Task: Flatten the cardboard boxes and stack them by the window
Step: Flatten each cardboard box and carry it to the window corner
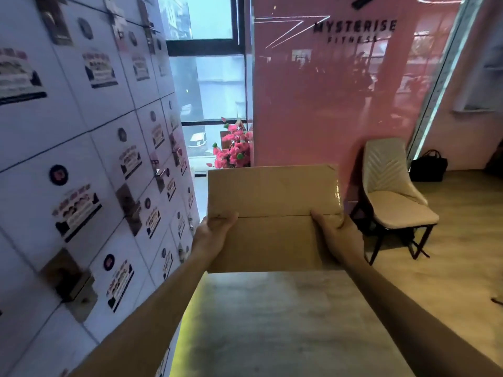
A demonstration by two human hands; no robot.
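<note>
White lockers (89, 164) line the left. Pink flowers (234, 148) stand far. 1 cream chair (392, 197) and a black bag (428, 165) sit right.

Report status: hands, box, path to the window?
Left hand and right hand grip the cardboard box by its sides. Box closed, not flattened. Window ahead; flowers beside it.

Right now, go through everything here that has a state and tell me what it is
cardboard box: flattened, held up in the air by both hands
left hand: grips the box's left edge
right hand: grips the box's right edge
chair: upright, unoccupied
black bag: on the floor
</note>
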